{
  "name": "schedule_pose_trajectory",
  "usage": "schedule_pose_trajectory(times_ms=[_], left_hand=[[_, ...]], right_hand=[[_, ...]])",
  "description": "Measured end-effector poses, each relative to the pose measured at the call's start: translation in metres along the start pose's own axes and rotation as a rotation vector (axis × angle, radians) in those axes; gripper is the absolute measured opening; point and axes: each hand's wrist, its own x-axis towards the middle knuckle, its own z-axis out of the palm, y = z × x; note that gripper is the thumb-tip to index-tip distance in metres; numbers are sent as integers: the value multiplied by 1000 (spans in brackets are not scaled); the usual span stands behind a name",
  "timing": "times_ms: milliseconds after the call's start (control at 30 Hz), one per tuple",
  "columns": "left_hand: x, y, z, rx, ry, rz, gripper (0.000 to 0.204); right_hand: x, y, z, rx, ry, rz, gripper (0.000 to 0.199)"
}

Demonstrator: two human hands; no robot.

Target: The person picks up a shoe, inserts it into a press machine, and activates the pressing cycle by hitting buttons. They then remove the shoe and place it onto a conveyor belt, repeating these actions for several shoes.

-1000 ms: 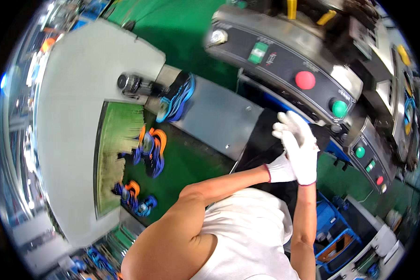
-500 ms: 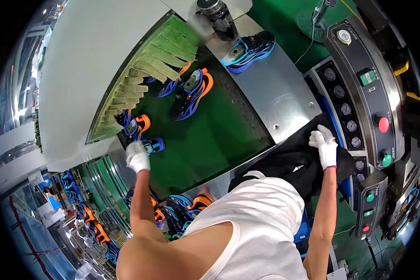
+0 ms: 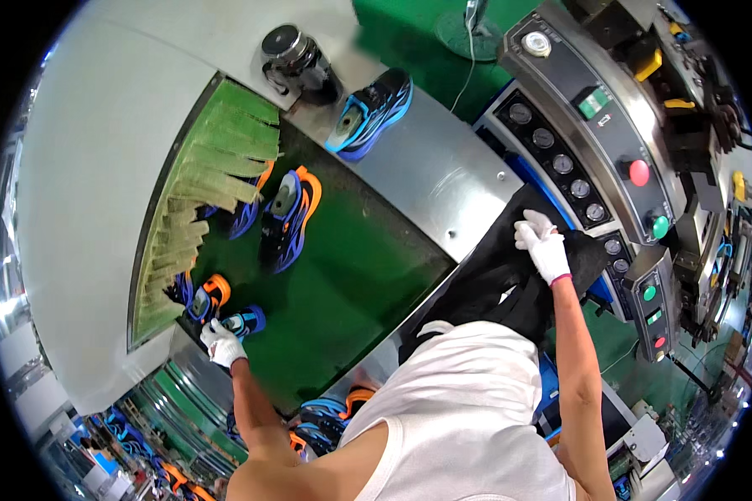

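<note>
My left hand, in a white glove, is at the near left of the green conveyor belt. Its bent fingers are closed on the front end of a blue-heeled sports shoe. Just beyond that lies an orange-heeled shoe, partly under the fringed curtain. Farther along the belt, a black, blue and orange shoe lies alone. My right hand, gloved too, lies over black cloth; its fingers are loosely bent and apart, with nothing seen in them.
A black-and-blue shoe and a dark flask stand beyond the belt. Control panels with gauges and buttons flank the right. More shoes sit by my body at the front. A pale machine housing fills the left.
The view has turned and shifted, so the belt and panels sit farther left. My left hand, blurred beside the blue-heeled shoe before, is now at its front end. My right hand stays on the black cloth.
</note>
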Motion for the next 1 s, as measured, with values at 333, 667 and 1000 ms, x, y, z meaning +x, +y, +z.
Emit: schedule_pose_trajectory(times_ms=[333,667,1000], left_hand=[[-103,232,-54,-436,-386,646,33],[-213,490,-175,-1219,-985,1014,52],[-442,555,-338,-1037,-439,2546,11]], right_hand=[[-9,6,-1,18,9,-102,49],[-183,-110,-50,357,159,-367,53],[-264,-67,-110,-279,703,-102,70]])
